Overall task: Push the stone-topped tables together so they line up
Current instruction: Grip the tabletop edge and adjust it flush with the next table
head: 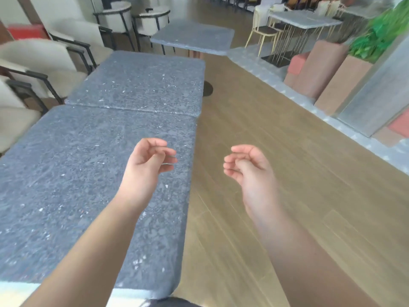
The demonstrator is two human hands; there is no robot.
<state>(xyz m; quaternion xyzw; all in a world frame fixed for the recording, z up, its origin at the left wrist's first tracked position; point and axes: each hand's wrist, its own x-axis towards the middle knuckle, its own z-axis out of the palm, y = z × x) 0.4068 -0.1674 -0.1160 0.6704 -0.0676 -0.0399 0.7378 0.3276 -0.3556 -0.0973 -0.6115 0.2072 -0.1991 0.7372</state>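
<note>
Wooden plank floor [276,173], cream armchairs [33,56], green plant [380,36] on planter boxes.

Near table [93,185]: a dark grey, white-flecked stone top with rounded corners filled the lower left of the frame, lying flat.
Middle table [141,85]: a matching speckled slab sat at centre left, its near edge butted against the near table along a thin seam, its right edge jutting slightly further right.
Far table [194,36]: a third grey top stood apart at upper centre, turned at an angle.
</note>
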